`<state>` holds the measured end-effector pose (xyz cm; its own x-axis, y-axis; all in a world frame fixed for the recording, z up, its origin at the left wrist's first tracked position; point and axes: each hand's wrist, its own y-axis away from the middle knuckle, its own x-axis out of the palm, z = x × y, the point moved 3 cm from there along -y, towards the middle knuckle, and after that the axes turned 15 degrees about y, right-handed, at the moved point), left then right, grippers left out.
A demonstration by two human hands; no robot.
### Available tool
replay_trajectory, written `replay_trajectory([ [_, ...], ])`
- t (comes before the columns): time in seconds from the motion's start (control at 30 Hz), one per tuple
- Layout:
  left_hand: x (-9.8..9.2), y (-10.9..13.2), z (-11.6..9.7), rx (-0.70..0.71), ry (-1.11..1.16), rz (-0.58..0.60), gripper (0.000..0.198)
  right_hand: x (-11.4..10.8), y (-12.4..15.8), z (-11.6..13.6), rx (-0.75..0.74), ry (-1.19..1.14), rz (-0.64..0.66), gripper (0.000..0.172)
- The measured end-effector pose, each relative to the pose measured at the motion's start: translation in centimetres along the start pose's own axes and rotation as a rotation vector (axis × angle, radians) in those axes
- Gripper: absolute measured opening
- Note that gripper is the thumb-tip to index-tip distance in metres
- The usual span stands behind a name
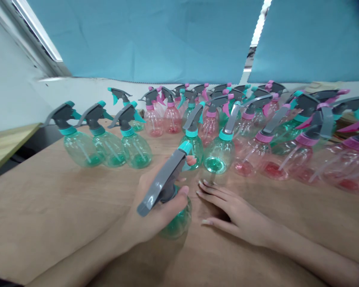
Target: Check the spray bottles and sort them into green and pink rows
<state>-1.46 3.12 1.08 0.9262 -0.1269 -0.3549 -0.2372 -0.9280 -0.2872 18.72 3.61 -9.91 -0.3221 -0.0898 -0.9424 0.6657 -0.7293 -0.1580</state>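
Note:
My left hand [155,211] is wrapped round the neck of a green spray bottle [178,221] with a grey and teal trigger head, close in front of me. The bottle's nozzle points away, and its lower part shows below my thumb. To the right, my right hand [233,211] lies low over the tabletop, fingers spread and holding nothing. Just beyond its fingertips stands another green spray bottle [218,155]. A further green spray bottle [194,145] stands behind the held one.
Three green bottles [137,151] stand at the left on the wooden table [62,207]. Several pink bottles [275,159] and green ones crowd the back and right. Behind them are a white wall and a blue covering [167,40].

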Motion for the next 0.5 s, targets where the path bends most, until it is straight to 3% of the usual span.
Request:
replay_trajectory([
  [0.5,-0.16,0.35,0.58,-0.029,-0.06,-0.019,0.034,0.01,0.01,0.01,-0.004,0.009,-0.01,0.062],
])
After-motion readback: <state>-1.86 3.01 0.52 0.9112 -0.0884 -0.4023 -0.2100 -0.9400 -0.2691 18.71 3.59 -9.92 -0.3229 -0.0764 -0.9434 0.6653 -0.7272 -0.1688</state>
